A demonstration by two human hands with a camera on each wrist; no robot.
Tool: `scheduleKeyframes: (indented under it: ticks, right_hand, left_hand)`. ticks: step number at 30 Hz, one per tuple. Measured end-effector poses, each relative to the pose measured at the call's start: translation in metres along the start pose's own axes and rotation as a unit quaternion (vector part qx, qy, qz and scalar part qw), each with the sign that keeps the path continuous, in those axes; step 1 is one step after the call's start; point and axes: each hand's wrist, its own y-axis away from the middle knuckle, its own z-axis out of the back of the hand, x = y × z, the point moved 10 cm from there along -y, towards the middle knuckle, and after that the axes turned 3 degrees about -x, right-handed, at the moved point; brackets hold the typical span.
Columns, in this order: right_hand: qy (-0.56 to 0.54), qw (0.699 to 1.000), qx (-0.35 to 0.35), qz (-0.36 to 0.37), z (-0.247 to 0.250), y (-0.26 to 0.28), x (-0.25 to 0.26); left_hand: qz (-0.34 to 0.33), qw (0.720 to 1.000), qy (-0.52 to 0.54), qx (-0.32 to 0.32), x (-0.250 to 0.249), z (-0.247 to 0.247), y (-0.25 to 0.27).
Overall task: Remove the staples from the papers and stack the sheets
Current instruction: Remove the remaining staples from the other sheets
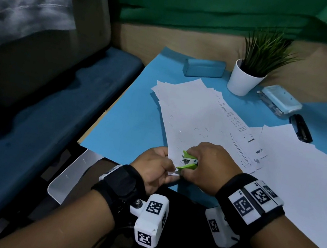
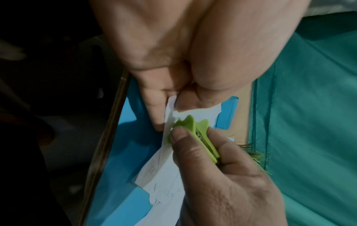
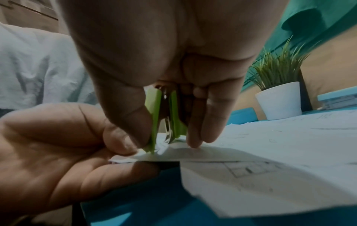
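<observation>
A fanned bundle of white sheets [image 1: 198,117] lies on the blue mat [image 1: 128,122]. My right hand [image 1: 205,166] grips a green staple remover [image 1: 188,161] [image 2: 195,136] [image 3: 166,116], its metal teeth down on the near corner of the bundle. My left hand [image 1: 157,166] [image 3: 81,143] pinches that same corner [image 2: 172,113] between thumb and fingers, right beside the remover. The staple itself is hidden under the tool. A second spread of white sheets [image 1: 293,177] lies to the right.
A white pot with a grass plant [image 1: 244,79] stands at the back, a pale blue case [image 1: 204,67] to its left. A light blue hole punch [image 1: 280,100] and a black stapler [image 1: 300,130] lie at the back right. Blue upholstered seating [image 1: 39,115] runs along the left.
</observation>
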Motion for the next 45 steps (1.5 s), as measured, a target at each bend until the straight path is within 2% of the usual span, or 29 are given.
scheduleKeyframes:
  ticks: [8,28,35,37,38,40,42,43,45]
  right_hand:
    - [0.029,1.0,0.011,-0.002,0.0,-0.005,0.001]
    - [0.056,0.998,0.002,-0.004,0.006,-0.01,0.004]
    - [-0.073,0.996,-0.03,-0.047,0.003,-0.011,-0.015]
    - [-0.188,0.976,-0.034,-0.102,-0.001,-0.011,-0.032]
    - [-0.281,0.948,-0.033,-0.146,-0.005,-0.009,-0.044]
    - [-0.46,0.861,-0.036,-0.213,-0.015,-0.004,-0.062]
    - [-0.532,0.807,-0.048,-0.251,-0.02,0.0,-0.075]
    - [-0.546,0.794,-0.051,-0.262,-0.023,0.001,-0.08]
    - [-0.534,0.801,-0.05,-0.267,-0.024,0.0,-0.087]
  left_hand:
    - [-0.032,0.997,-0.073,-0.007,-0.003,-0.002,-0.001]
    - [-0.056,0.99,-0.125,-0.023,-0.012,-0.004,-0.003]
    - [-0.064,0.989,-0.11,-0.068,-0.017,0.001,-0.006]
    - [-0.058,0.992,-0.083,-0.078,-0.018,0.002,-0.006]
    - [-0.051,0.993,-0.068,-0.08,-0.018,0.003,-0.006]
    - [-0.036,0.995,-0.048,-0.083,-0.016,0.006,-0.007]
    - [-0.027,0.996,-0.038,-0.082,-0.014,0.008,-0.007]
    - [-0.025,0.996,-0.036,-0.081,-0.014,0.009,-0.008]
    - [-0.021,0.995,-0.041,-0.085,-0.015,0.009,-0.007]
